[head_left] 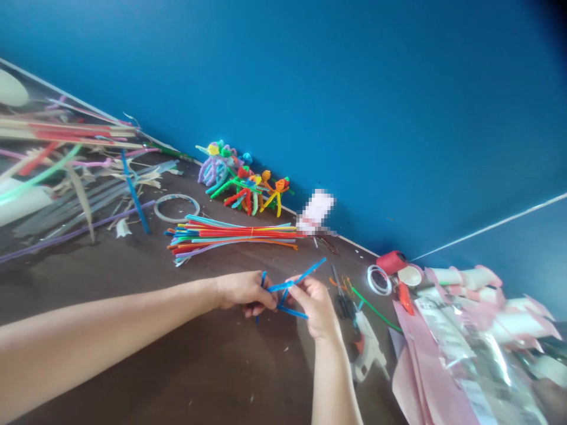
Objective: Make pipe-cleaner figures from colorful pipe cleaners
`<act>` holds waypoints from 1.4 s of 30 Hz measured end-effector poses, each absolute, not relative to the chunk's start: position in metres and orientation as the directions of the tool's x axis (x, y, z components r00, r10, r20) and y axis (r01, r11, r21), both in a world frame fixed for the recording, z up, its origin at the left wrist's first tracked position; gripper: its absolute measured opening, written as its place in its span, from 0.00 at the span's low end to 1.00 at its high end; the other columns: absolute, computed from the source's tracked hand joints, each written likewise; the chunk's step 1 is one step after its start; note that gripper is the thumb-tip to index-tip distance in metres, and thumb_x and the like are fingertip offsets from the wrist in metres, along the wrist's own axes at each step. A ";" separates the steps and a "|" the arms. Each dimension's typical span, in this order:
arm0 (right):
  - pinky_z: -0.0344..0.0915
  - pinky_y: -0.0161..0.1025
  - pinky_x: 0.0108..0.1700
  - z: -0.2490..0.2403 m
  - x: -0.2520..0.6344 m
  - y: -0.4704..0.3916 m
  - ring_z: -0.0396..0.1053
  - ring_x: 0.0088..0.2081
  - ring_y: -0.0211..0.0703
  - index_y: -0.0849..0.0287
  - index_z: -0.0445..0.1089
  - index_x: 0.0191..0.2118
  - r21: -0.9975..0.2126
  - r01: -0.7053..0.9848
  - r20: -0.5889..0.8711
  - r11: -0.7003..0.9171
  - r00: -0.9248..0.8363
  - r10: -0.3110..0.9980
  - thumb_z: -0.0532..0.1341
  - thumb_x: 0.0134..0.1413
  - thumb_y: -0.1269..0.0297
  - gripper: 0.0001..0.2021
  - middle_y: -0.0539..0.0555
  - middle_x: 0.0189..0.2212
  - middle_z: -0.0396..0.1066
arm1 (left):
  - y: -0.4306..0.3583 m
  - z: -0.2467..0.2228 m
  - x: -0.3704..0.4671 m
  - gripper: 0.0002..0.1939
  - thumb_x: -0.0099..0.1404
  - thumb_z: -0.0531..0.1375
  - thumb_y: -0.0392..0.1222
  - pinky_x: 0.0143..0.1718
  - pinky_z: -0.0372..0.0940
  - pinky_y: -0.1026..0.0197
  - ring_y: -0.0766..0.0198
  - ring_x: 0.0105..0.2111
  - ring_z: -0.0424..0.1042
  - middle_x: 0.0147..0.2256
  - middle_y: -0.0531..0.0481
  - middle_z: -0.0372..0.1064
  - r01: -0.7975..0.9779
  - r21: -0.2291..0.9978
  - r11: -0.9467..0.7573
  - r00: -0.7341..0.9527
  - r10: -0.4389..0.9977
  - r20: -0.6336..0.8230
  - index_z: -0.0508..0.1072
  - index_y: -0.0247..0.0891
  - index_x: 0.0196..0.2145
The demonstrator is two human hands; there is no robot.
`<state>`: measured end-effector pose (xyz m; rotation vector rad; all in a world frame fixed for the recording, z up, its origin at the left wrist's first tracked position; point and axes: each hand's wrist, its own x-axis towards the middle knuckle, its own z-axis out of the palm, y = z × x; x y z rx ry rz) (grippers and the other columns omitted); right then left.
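Note:
Blue pipe cleaners (312, 269), crossed and bent, are held between both hands over the table. My left hand (248, 292) is closed around them on the left, with short ends sticking out above and below the fingers. On the right, my right hand (312, 304) pinches one strand between thumb and fingertips, close to the left hand. Beyond the hands lies a bundle of multicoloured pipe cleaners (230, 233) tied round its middle. Several small figures made of coloured pipe cleaners (252, 186) stand against the wall.
Scissors (342, 301) and a white glue gun (368, 348) lie right of my right hand. A tape roll (177, 208) sits behind on the left, beside piled strips (80, 183). White tape rings (379, 280), a red spool (391, 262) and pink sheets (414, 378) are at the right.

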<state>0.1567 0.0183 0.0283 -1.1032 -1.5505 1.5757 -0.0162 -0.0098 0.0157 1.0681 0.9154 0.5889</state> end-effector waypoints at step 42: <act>0.58 0.41 0.40 0.038 0.140 0.000 0.63 0.32 0.42 0.58 0.68 0.25 -0.520 0.546 0.560 0.657 -0.364 0.745 0.59 0.46 0.69 0.02 0.51 0.24 0.69 | -0.018 0.011 -0.012 0.08 0.50 0.54 0.34 0.25 0.55 0.66 0.63 0.24 0.69 0.23 0.51 0.70 0.609 0.744 -0.275 0.094 0.957 0.276 0.72 0.40 0.28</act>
